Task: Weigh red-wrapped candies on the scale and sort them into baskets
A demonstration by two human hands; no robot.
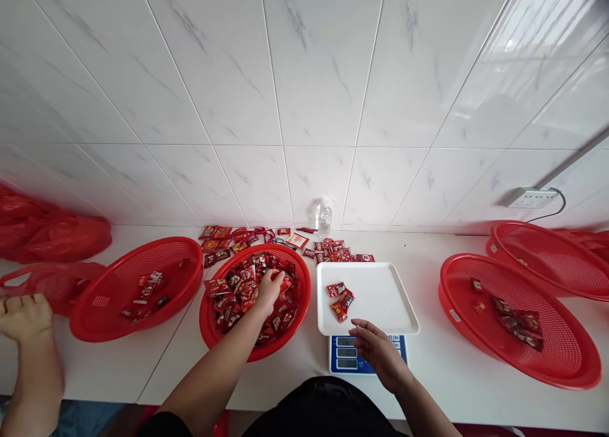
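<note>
My left hand (270,292) is in the round red basket (208,323), its fingers pinched on a small red candy packet (286,283) among many wrapped candies (238,291). The underside of that grip is partly hidden. Over the front edge of the white tray (375,291) hovers my right hand (378,348), holding nothing, with its fingers loosely stretched out. A few red candy packets (341,307) lie on the tray's left half. The tray rests on a blue digital scale (334,364), whose display is partly covered by my right hand.
Red baskets (183,250) with a few packets stand at left and right (457,285). Loose packets (333,252) and a clear plastic bottle (325,218) lie along the tiled wall. At far left are red bags (61,234) and another person's hand (28,316). A power strip (530,198) is at right.
</note>
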